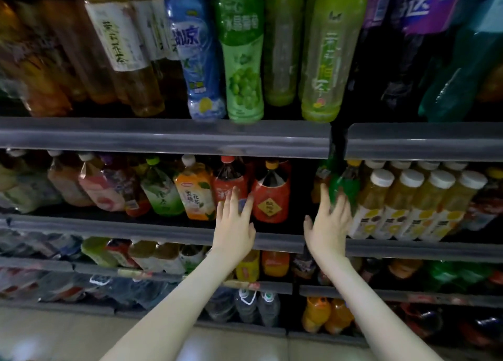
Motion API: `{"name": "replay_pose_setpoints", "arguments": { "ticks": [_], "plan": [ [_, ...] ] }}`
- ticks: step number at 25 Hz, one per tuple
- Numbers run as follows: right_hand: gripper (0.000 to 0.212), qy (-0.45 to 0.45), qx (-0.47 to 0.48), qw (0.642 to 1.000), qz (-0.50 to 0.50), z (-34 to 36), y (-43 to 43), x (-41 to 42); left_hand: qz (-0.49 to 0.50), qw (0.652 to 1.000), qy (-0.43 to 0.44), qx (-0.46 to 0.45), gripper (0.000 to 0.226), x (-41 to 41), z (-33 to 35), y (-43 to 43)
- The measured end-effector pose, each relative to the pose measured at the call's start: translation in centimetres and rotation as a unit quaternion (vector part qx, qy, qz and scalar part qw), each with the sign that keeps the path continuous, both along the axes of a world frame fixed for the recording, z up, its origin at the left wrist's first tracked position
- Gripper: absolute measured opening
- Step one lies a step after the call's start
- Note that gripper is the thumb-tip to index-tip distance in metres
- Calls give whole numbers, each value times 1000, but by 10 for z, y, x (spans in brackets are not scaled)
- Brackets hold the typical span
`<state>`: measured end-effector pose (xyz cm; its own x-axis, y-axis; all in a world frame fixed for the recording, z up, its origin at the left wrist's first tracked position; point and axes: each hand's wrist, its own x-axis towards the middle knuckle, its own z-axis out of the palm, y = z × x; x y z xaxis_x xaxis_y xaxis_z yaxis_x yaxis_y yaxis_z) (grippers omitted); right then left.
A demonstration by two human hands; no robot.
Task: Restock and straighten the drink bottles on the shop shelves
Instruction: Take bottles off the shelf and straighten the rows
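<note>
The left hand, fingers straight and spread, lies over the front of a red bottle just above the shelf lip. The right hand, fingers wide and loose, reaches the green bottle. A dark gap opens left of that bottle.

The blue bottle reads 劲凉 in large characters, and the green bottle beside it reads 水晶葡萄. A purple label at the upper right shows a large white 达. Lower down, the orange bottle carries 花茶, with its other characters too blurred to read.
</note>
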<state>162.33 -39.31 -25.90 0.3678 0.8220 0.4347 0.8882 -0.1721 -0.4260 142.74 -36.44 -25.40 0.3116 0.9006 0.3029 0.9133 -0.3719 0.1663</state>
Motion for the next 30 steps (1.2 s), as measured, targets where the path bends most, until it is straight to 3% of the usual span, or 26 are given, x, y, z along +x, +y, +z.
{"name": "replay_pose_setpoints", "arguments": {
  "ticks": [5,10,13,18,21,26,28,30],
  "plan": [
    [90,138,-46,980,138,20,38,-59,21,999,31,13,73,-39,-6,27],
    [88,-38,-30,987,155,34,62,-103,44,999,-4,32,86,-62,-3,49],
    [82,-51,-67,976,203,27,66,-127,79,995,-49,28,81,-82,-1,67],
    [75,-18,-123,961,246,21,59,-149,23,994,-97,47,65,-104,-8,85],
    [72,30,-106,956,271,23,58,-157,27,988,-121,91,57,-103,-2,84],
    [70,157,-92,935,304,45,62,-189,-20,988,-119,98,66,-121,-15,49],
    [66,118,-119,938,303,55,68,-203,-64,986,-127,86,63,-135,-29,32],
    [49,24,-142,940,308,60,72,-217,-102,987,-114,56,57,-152,-38,20]
  ]
}}
